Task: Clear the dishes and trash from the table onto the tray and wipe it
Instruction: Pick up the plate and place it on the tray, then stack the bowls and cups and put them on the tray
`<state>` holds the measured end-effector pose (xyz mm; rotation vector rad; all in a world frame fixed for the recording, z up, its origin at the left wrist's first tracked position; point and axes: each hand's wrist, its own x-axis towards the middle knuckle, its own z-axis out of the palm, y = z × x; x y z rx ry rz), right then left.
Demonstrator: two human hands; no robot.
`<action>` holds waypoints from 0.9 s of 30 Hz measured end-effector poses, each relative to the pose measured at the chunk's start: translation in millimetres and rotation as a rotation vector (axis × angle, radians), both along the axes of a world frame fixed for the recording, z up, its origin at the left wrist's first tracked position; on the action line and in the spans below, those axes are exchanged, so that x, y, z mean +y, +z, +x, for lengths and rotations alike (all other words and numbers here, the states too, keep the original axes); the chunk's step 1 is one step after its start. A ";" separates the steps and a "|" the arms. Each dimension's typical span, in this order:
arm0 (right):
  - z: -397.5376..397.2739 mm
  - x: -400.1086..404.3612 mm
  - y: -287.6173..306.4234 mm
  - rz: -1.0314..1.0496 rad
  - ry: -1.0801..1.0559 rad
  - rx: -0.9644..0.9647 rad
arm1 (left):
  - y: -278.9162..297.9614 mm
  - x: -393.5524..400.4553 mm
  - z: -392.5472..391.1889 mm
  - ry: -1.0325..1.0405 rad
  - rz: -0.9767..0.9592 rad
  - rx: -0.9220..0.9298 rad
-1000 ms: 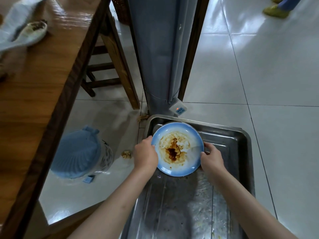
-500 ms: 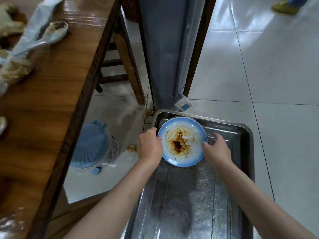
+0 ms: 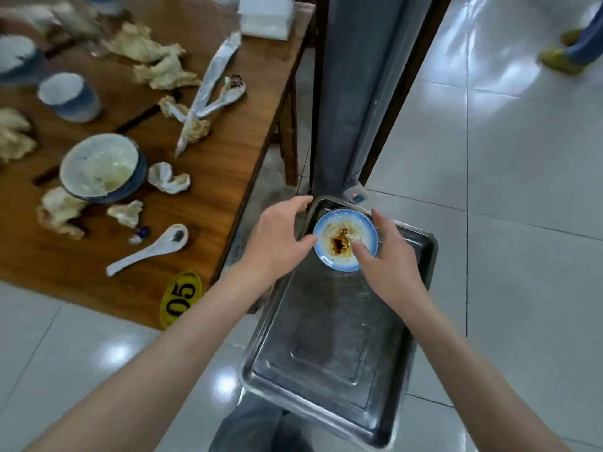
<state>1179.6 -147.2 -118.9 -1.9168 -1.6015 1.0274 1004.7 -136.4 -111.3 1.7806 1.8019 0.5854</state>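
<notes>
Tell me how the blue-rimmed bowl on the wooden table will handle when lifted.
The blue-rimmed white ceramic bowl looks rigid and probably breakable. Residue inside suggests a greasy, possibly slippery inner wall. It seems to sit partly on a crumpled napkin, so it may rock when touched.

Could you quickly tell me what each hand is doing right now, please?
Left hand: open, holding nothing.
Right hand: open, fingers spread above the plate, holding nothing.

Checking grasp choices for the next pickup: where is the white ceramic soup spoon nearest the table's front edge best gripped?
Pinch the white ceramic soup spoon by its handle, coming from above at the front-left. The handle lies flat, pointing toward the table edge with bare wood around it, while the bowl end holds dark residue.
</notes>
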 end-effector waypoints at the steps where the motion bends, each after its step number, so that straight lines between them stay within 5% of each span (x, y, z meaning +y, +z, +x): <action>1: -3.1 -9.0 17.0 0.013 0.042 -0.004 | 16.9 -10.3 -8.9 -0.002 0.004 -0.001; 13: -87.2 -78.3 168.4 0.121 0.411 0.008 | 177.8 -145.6 -140.7 0.283 0.026 -0.088; 27: -305.1 -143.3 213.9 0.164 0.671 -0.053 | 232.4 -271.0 -353.2 0.501 0.128 -0.132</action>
